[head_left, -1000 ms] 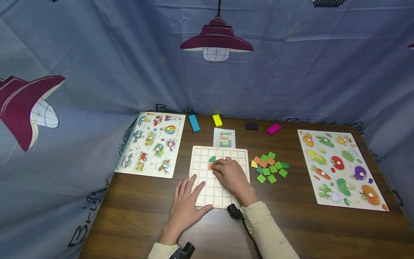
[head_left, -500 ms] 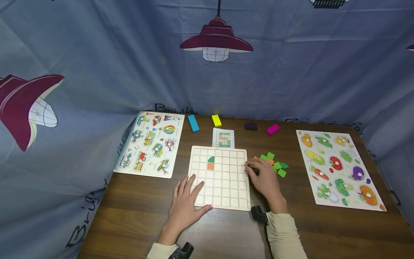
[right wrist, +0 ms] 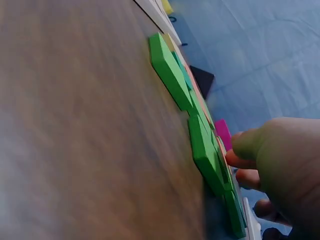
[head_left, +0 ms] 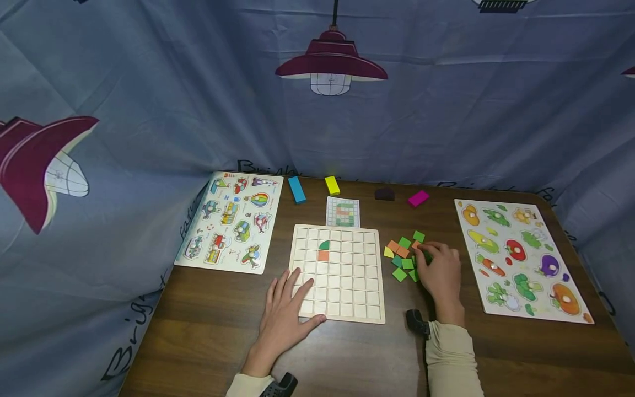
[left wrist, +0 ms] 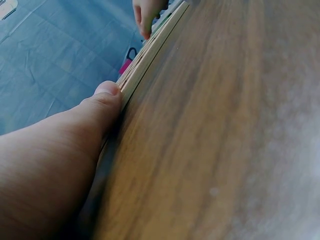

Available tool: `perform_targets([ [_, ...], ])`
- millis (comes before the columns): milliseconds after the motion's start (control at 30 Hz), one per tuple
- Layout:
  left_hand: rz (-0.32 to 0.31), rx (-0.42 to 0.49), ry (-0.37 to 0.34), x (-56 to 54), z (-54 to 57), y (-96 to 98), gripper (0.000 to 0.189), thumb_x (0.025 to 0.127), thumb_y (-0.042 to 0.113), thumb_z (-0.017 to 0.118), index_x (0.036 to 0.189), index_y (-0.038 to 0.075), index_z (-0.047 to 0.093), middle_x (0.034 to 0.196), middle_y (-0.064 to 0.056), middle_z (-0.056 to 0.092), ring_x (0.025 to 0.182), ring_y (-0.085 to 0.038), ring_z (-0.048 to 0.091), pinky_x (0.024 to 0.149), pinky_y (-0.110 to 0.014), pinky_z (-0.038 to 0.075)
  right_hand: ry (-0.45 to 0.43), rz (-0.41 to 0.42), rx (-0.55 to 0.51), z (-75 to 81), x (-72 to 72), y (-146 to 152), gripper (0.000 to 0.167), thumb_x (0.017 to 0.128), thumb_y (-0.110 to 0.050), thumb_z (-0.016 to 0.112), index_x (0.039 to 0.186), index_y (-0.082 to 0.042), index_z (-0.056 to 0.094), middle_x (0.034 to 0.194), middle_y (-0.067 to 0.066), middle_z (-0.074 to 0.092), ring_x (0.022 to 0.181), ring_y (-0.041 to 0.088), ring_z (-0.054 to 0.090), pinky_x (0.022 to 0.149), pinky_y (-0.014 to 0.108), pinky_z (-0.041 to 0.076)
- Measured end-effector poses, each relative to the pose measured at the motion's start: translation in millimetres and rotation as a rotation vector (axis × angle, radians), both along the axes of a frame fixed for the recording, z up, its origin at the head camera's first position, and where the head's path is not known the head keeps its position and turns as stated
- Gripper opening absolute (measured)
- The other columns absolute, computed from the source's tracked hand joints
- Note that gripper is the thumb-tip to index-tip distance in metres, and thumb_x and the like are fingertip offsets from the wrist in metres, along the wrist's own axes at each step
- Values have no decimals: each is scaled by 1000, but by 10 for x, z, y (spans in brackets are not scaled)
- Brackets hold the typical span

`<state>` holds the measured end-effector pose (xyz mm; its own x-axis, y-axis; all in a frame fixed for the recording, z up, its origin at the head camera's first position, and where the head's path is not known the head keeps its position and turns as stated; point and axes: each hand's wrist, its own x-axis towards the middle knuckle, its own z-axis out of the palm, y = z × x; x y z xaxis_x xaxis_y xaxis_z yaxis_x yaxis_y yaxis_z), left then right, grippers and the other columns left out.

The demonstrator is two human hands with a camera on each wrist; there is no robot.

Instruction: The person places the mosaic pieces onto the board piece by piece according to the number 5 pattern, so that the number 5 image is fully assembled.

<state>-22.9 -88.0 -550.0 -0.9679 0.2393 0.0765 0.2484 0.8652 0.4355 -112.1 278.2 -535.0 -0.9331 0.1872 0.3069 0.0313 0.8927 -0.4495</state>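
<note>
A square wooden grid board (head_left: 342, 275) lies flat on the table, with a green quarter-round tile (head_left: 324, 245) directly above an orange square tile (head_left: 323, 256) in its cells. My left hand (head_left: 284, 314) rests with fingers spread at the board's lower left corner; in the left wrist view its thumb (left wrist: 106, 90) touches the board's side edge. My right hand (head_left: 440, 273) is over the right part of a pile of small tiles (head_left: 404, 263), fingers bent, fingertips right at an orange tile (head_left: 415, 244). The right wrist view shows green tiles (right wrist: 205, 155) beside those fingers.
A pattern card (head_left: 343, 212) lies behind the board. Blue (head_left: 296, 189), yellow (head_left: 332, 186), dark (head_left: 384, 193) and magenta (head_left: 419, 198) blocks line the back. A vehicle puzzle (head_left: 230, 223) lies at left, a vegetable puzzle (head_left: 523, 262) at right. A curtain (head_left: 198, 110) hangs behind.
My right hand has left the orange tile on the board and moved right to the tile pile, uncovering the board's cells. My left hand has stayed at the board's corner.
</note>
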Motion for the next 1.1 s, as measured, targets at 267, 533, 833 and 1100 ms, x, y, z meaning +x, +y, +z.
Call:
perform_targets([
  [267, 5, -8, 10, 4, 8, -2, 84, 83, 76, 63, 151, 30, 49, 168, -6, 28, 158, -31, 17, 127, -55, 13, -96, -82, -26, 31, -97, 68, 29, 97, -23, 68, 112, 2, 73, 126, 28, 66, 109, 48, 52, 92, 57, 40],
  [533, 3, 3, -21, -4, 34, 11, 84, 83, 75, 64, 152, 30, 48, 169, -5, 26, 158, -31, 17, 127, -55, 13, -240, -132, -46, 86, -186, 76, 33, 100, -24, 63, 120, 2, 68, 131, 29, 62, 114, 48, 51, 100, 60, 40],
  [833, 5, -13, -23, -10, 42, 22, 84, 83, 76, 62, 152, 30, 48, 169, -5, 26, 159, -30, 17, 127, -55, 12, -318, -143, -37, 182, -209, 59, 36, 99, -21, 62, 127, 1, 64, 136, 31, 58, 118, 50, 49, 102, 64, 40],
  [1100, 7, 5, -32, -5, 52, 19, 84, 83, 75, 64, 152, 29, 49, 169, -5, 26, 158, -32, 17, 127, -55, 12, -348, -94, -35, 206, -253, 79, 35, 99, -18, 62, 126, 3, 63, 131, 33, 59, 118, 52, 51, 102, 65, 41],
])
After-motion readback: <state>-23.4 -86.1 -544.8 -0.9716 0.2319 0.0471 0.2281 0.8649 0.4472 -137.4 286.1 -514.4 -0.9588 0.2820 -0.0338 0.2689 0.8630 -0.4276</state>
